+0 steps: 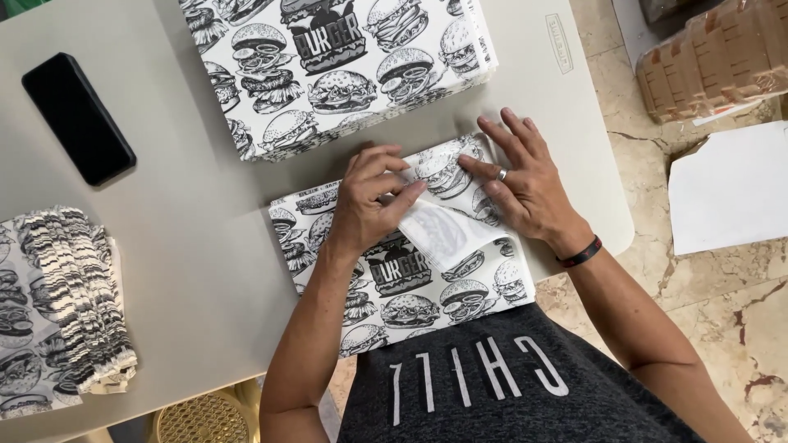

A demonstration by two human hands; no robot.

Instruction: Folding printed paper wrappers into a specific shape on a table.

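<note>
A sheet of white paper printed with black burger drawings lies on the grey table in front of me. Its upper right corner is folded over, showing the plain white underside. My left hand presses on the fold with fingers curled, fingertips on the folded edge. My right hand lies flat with fingers spread on the sheet's upper right part, a ring on one finger and a dark band on the wrist.
A thick stack of the same printed sheets lies at the back. A black phone rests at the left. Folded printed papers pile at the table's left front edge. Packaged goods and a white sheet lie on the marble floor.
</note>
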